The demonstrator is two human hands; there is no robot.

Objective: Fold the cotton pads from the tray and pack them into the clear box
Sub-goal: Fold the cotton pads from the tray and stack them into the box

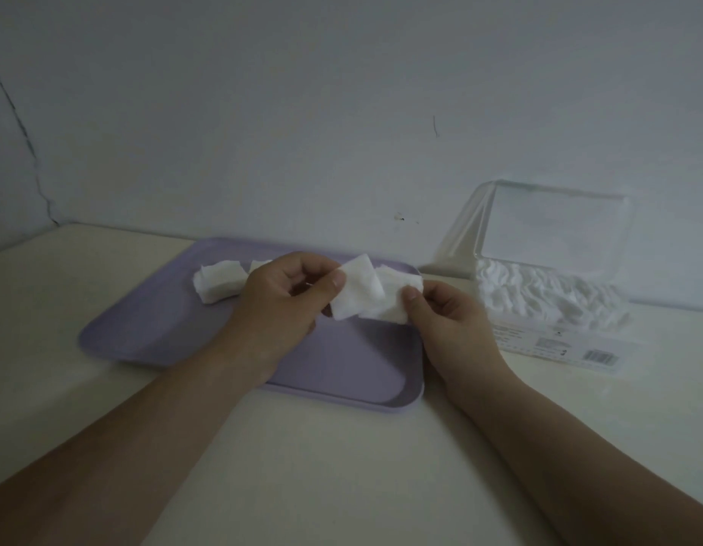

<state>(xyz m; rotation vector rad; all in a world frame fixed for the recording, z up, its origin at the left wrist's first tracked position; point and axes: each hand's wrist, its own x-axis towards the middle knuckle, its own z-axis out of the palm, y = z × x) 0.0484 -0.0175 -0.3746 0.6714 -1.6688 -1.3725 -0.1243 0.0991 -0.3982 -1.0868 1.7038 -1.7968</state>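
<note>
While both forearms reach in over the cream tabletop, all the action sits just above the lavender rectangular plastic tray. Look at the left hand: it is curled, thumb and forefinger pinching the left edge of a single white square cotton pad, which is lifted off the tray and tilted. The right hand is curled as well, thumb pressed onto a small bunch of white cotton pads, gripping them just beside and partly behind the single pad. The two overlap, though I cannot tell whether they touch. At the tray's far-left end a loose stack of white pads lies on its surface, and another white pad peeks out behind the left knuckles. Over to the right, beside the tray, the clear plastic box stands on the tabletop with its hinged lid standing open against the pale wall. It is filled with a rumpled row of folded white pads, and a barcode label shows on its front.
</note>
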